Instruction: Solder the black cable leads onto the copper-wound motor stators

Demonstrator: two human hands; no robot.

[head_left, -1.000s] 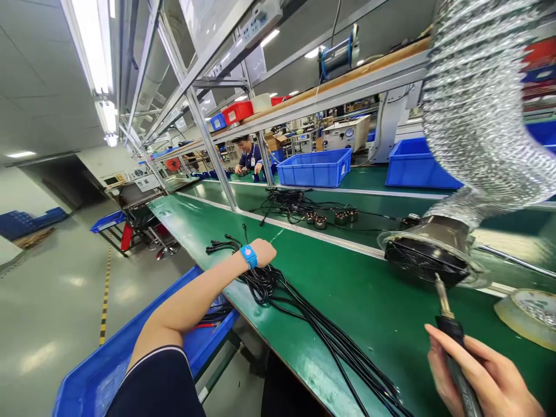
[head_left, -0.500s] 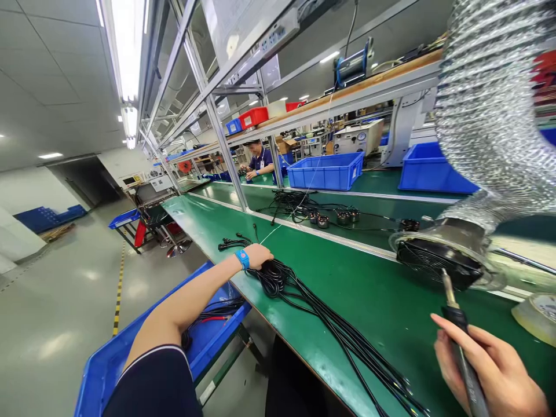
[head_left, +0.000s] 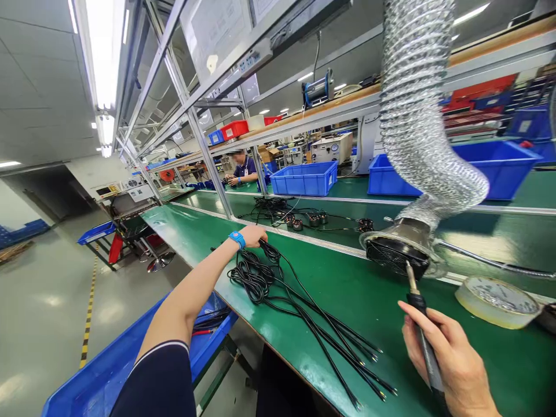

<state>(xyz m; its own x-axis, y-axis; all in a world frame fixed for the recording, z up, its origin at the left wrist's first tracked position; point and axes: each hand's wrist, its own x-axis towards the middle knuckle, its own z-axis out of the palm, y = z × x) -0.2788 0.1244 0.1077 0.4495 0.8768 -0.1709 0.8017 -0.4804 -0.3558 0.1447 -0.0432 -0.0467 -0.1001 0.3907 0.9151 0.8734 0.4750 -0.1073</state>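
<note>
My left hand (head_left: 252, 236), with a blue band on its wrist, is closed on a looped black cable (head_left: 271, 251) at the far side of a cable pile. The rest of the black cables (head_left: 252, 277) lie coiled on the green bench, their stripped ends fanned toward me. In my right hand (head_left: 452, 353) is a soldering iron (head_left: 423, 324), held like a pen with its metal tip up and forward. That tip appears just in front of the black fan grille (head_left: 393, 258) of the fume duct; I cannot tell whether they touch.
A silver flexible duct (head_left: 417, 104) hangs at the right. Clear tape (head_left: 497, 301) lies beside my right hand. Round black parts with cables (head_left: 319, 218) sit beyond the metal rail. Blue bins (head_left: 304, 178) stand behind, a blue tray (head_left: 117, 353) lower left. A co-worker (head_left: 243, 168) sits farther back.
My left hand has lifted one cable loop and drawn it away from the pile, which has spread out. The view has turned to the right. My right hand still holds the soldering iron.
</note>
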